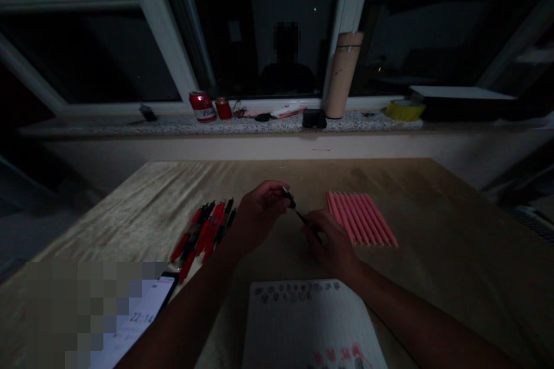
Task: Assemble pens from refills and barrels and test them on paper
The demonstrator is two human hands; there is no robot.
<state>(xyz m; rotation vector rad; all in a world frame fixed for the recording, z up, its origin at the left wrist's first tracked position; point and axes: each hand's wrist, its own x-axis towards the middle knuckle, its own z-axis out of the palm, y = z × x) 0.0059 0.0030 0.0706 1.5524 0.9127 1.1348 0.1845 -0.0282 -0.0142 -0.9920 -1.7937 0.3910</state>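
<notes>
My left hand [258,214] pinches the top end of a dark pen [295,209] just above the wooden table [433,230]. My right hand [329,241] is closed round the lower part of the same pen. A pile of red and black pens [205,232] lies just left of my left hand. A neat row of pink pens [362,218] lies to the right of my right hand. A white notepad [311,326] with small dark marks along its top lies in front of me between my forearms.
A phone [138,314] with a lit screen lies at the near left. On the stone windowsill [130,124] stand a red can [202,106], a smaller red tin [223,108], a tall cardboard tube [343,74], a dark box [314,119] and a yellow tape roll [404,109].
</notes>
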